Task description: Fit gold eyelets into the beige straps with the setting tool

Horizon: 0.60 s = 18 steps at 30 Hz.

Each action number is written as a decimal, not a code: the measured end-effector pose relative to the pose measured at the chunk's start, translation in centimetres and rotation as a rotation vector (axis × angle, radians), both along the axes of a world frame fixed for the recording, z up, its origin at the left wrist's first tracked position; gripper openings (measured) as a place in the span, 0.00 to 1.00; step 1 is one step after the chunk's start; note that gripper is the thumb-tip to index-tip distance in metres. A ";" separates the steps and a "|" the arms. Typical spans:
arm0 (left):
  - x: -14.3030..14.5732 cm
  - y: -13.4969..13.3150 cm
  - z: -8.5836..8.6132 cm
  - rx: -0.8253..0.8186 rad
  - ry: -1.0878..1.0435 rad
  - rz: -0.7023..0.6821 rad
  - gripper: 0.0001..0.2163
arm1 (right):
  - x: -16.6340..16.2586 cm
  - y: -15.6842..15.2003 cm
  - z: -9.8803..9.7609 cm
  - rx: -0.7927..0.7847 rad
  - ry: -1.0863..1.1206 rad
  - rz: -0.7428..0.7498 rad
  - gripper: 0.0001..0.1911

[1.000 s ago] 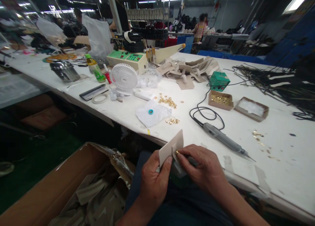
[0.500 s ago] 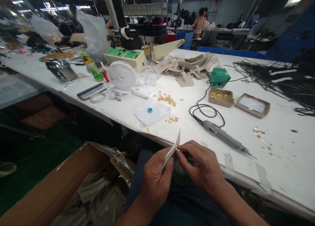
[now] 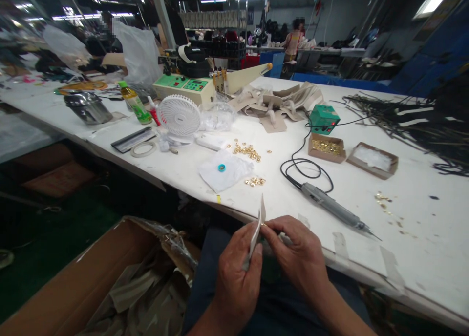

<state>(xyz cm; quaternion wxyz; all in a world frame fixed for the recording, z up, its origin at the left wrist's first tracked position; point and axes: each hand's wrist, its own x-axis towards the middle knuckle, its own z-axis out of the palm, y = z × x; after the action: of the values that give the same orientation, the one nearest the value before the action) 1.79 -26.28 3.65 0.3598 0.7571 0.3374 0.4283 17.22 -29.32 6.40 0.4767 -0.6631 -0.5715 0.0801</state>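
Note:
My left hand [image 3: 237,272] is closed around a flat beige piece [image 3: 262,208], which looks like fabric or leather and stands on edge above my lap. My right hand [image 3: 300,245] pinches a small gold metal fitting [image 3: 263,224] against that piece's right face; the fingertips hide most of the fitting. On the table beyond lie a small group of gold fittings [image 3: 255,181] and a larger pile of them [image 3: 247,152]. A grey electric screwdriver [image 3: 331,206] rests to the right of my hands.
A cardboard box [image 3: 73,277] with beige pieces stands at lower left. On the white table are a fan [image 3: 179,117], a tape roll [image 3: 143,149], a plastic bag [image 3: 223,175], a carton of gold parts [image 3: 326,148], a green power unit [image 3: 324,118] and stacked beige pieces [image 3: 274,121].
The beige piece has turned more upright, and my right fingertips have closed in on it, covering more of the gold fitting. The view has shifted slightly.

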 end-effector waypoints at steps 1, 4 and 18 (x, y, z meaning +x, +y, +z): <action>0.0 -0.1 -0.1 0.020 0.008 0.009 0.22 | -0.3 -0.1 -0.1 0.011 -0.001 0.000 0.07; 0.0 -0.3 -0.6 0.099 0.035 0.052 0.25 | -1.0 -0.6 0.0 0.025 0.060 0.027 0.09; 0.7 -0.3 -0.2 0.230 0.141 -0.019 0.30 | 0.3 -0.8 0.5 -0.281 0.560 0.003 0.21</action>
<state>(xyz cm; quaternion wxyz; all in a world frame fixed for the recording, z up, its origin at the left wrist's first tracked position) 2.48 -26.60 3.49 0.2498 0.8248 0.3034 0.4066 17.50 -30.15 6.92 0.5190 -0.6740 -0.4022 0.3385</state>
